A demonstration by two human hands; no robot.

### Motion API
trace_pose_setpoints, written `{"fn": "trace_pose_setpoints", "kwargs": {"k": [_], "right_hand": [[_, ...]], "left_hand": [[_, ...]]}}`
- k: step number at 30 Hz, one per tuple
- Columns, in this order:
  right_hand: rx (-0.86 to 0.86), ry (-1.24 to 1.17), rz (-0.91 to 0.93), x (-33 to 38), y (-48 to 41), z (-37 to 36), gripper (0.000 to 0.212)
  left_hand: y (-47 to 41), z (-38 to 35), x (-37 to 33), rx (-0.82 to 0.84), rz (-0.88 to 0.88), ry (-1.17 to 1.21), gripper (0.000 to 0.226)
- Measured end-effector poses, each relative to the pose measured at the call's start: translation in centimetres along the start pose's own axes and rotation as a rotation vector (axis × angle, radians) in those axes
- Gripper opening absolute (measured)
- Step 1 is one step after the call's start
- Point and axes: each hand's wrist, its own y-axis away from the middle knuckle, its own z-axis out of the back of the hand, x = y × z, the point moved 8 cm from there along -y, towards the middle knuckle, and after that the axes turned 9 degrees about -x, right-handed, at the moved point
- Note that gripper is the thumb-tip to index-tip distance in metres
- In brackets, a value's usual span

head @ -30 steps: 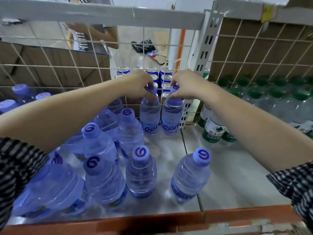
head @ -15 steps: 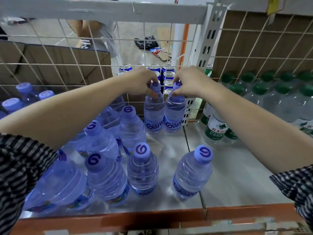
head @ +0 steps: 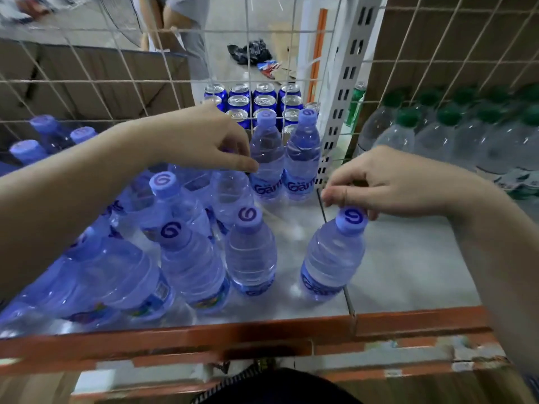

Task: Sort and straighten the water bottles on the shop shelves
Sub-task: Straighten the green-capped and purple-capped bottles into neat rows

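Right hand [head: 388,182], fingers [head: 335,196] now on front bottle [head: 332,258]

Left of the white perforated upright post [head: 344,97], the left hand [head: 201,141] is covering the cap of a clear blue-tinted water bottle [head: 230,191], hiding whether it is gripping. Before the post, the right hand [head: 390,185] is masking the far side of the purple-capped front bottle [head: 332,258], contact unclear. Right of the post, green-capped clear bottles [head: 449,135] are blurring, labels unreadable. Far left, a large blue plastic bottle [head: 110,275] is running off-frame.
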Motion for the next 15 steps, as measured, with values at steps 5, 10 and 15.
{"fn": "trace_pose_setpoints", "kwargs": {"k": [5,10,15], "right_hand": [[-0.043,0.006,0.032,0.5,2.0,0.1,0.047],[-0.143,0.129,0.157,1.2,1.1,0.5,0.028],[-0.185,0.178,0.144,-0.6,-3.1,2.0,0.017]], "left_hand": [[1.2,0.0,0.8,-0.054,-0.011,-0.099,0.045],[0.3,-0.1,0.2,-0.058,-0.051,-0.065,0.041],[-2.1,-0.6,0.8,-0.007,-0.005,-0.054,0.050]]}}
